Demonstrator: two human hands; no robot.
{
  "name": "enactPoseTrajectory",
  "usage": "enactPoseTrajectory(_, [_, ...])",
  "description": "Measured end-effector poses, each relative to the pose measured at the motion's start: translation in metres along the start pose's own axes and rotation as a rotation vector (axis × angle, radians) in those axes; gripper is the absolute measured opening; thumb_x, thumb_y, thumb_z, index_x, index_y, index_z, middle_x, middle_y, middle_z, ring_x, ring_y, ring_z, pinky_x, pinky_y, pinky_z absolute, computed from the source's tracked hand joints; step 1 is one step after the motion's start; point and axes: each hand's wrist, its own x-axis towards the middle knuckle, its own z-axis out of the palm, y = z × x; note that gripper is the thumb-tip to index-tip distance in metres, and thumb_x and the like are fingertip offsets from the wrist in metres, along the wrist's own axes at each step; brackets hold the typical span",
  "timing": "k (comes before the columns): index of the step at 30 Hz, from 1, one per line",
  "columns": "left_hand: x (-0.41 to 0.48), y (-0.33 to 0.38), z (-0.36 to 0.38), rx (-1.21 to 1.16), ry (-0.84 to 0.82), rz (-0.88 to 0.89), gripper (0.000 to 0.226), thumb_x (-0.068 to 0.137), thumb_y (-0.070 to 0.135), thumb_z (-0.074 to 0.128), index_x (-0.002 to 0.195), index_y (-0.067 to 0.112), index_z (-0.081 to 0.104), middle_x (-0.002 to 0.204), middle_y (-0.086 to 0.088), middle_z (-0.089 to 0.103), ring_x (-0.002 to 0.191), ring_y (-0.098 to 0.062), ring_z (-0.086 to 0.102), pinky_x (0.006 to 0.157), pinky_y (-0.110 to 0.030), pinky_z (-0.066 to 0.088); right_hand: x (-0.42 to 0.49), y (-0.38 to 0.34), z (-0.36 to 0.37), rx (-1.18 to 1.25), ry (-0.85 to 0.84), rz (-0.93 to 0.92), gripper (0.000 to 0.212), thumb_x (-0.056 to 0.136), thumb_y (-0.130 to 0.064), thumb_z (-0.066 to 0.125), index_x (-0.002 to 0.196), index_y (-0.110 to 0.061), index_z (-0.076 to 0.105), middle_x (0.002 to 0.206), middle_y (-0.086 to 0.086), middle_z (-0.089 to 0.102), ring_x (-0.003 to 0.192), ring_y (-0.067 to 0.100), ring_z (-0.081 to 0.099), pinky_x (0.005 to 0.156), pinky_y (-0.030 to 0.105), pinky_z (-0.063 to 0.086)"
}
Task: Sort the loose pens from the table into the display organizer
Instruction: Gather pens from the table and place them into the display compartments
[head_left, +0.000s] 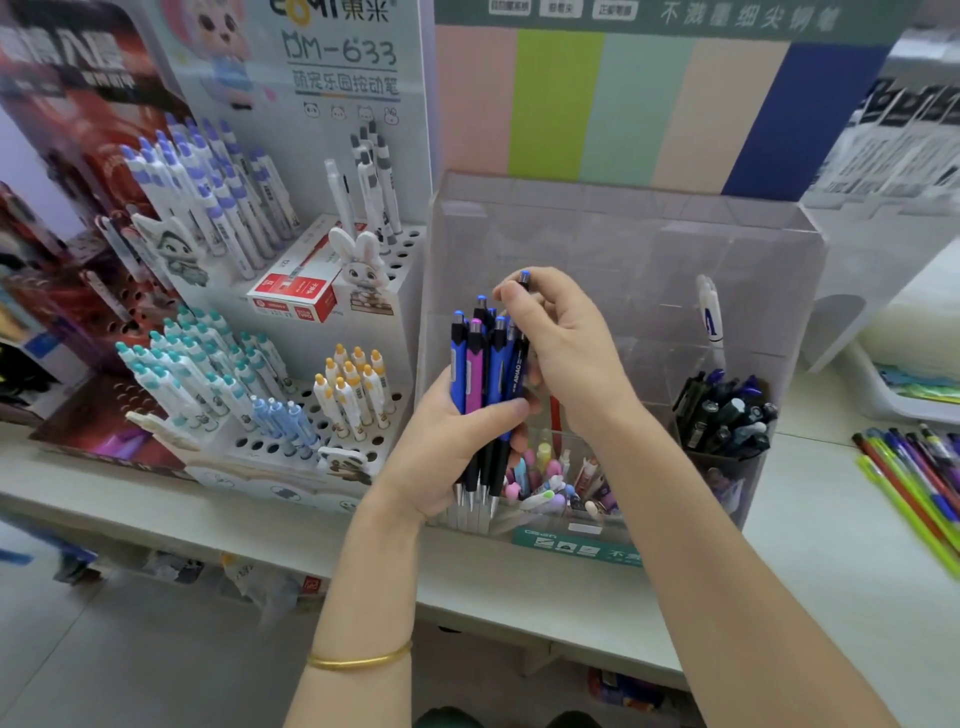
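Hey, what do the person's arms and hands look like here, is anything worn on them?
Both forearms are bare, with no sleeves in view and no gloves. A thin plain gold bangle circles the left forearm, behind the left hand. The right hand and its arm show no watch, band or ring.

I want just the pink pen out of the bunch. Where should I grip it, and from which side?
Probably pinch the pink pen at its clicker end, from above. The left hand wraps the lower barrels of the bunch, tips down, so only the upper ends stand free, and it should slide straight up. The right hand pinches the top of a dark pen likewise.
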Motion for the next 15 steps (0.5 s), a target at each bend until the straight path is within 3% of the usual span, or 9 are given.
enactPoseTrajectory(5, [0.005, -0.001, -0.002, -0.149, -0.079, -0.117, 0.032, 0.078, 0.007, 0.063, 0.108, 0.001, 0.054, 0.082, -0.008, 0.065, 0.058, -0.014, 0.056, 0.05, -0.025, 0.05, 0.007, 0.013, -0.002, -0.038, 0.11, -0.061, 0.012, 0.098, -0.026, 0.052, 0.088, -0.022, 0.057, 0.077, -0.007, 0.056, 0.067, 0.008, 0.051, 0.059, 0.023, 0.04])
enactPoseTrajectory(9, [0.005, -0.001, -0.007, -0.134, -0.137, -0.166, 0.037, 0.08, 0.007, 0.061, 0.113, -0.006, 0.051, 0.067, -0.001, 0.064, 0.057, -0.012, 0.055, 0.05, -0.022, 0.048, 0.017, 0.002, -0.012, 0.082, 0.317, -0.145, 0.014, 0.1, -0.028, 0.046, 0.086, -0.024, 0.046, 0.069, 0.002, 0.06, 0.05, 0.006, 0.047, 0.049, 0.021, 0.036])
enactPoseTrajectory(12, [0.006, 0.001, -0.011, -0.085, -0.069, -0.144, 0.043, 0.082, 0.005, 0.062, 0.12, -0.011, 0.049, 0.069, 0.001, 0.067, 0.059, -0.011, 0.057, 0.051, -0.021, 0.049, 0.02, -0.013, -0.032, 0.281, 0.467, -0.15, 0.017, 0.104, -0.021, 0.039, 0.087, -0.019, 0.039, 0.061, 0.008, 0.057, 0.039, 0.008, 0.044, 0.038, 0.019, 0.031])
enactPoseTrajectory(15, [0.011, 0.005, -0.012, -0.062, -0.004, -0.108, 0.033, 0.092, -0.003, 0.056, 0.124, -0.01, 0.049, 0.074, 0.001, 0.07, 0.059, -0.01, 0.058, 0.051, -0.021, 0.05, 0.015, -0.015, -0.04, 0.218, 0.337, 0.031, 0.011, 0.099, -0.015, 0.048, 0.091, -0.013, 0.042, 0.061, 0.009, 0.054, 0.031, 0.006, 0.034, 0.032, 0.018, 0.025])
